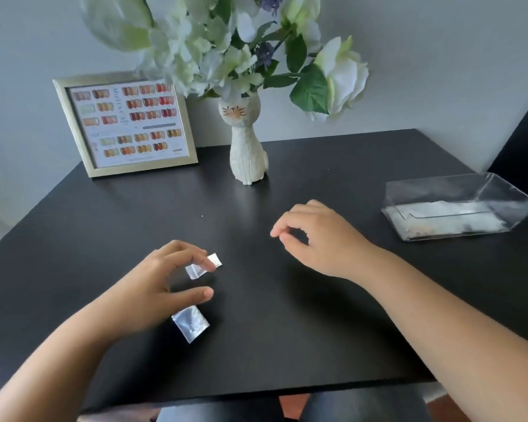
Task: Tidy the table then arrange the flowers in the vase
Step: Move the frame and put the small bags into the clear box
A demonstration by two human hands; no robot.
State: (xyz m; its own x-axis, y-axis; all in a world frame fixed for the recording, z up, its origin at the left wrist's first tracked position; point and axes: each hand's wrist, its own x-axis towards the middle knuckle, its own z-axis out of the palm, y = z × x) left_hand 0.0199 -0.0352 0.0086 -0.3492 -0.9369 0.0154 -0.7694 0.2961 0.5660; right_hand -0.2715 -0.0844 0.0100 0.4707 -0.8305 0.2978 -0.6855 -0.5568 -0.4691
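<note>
Hands hover over a black table (pixel 287 330), both bare and reaching forward. The left hand (pixel 153 287) is spread wide, its fingertips (pixel 209 264) touching a small clear plastic packet (pixel 203 266) that lies flat on the tabletop, thumb held apart below it, so nothing is gripped. A second clear packet (pixel 191 325) lies just beside the left thumb, nearer the table's front edge. The right hand (pixel 320 239) floats near the middle of the table with thumb and forefinger drawn close together; whether they pinch anything I cannot tell. At the back stands a white cat-shaped vase (pixel 248 147), upright, holding white flowers (pixel 226 47) with green leaves and some purple sprigs. A framed colour chart (pixel 125 124) leans left of the vase. A clear plastic box (pixel 457 205) sits at the right edge.
</note>
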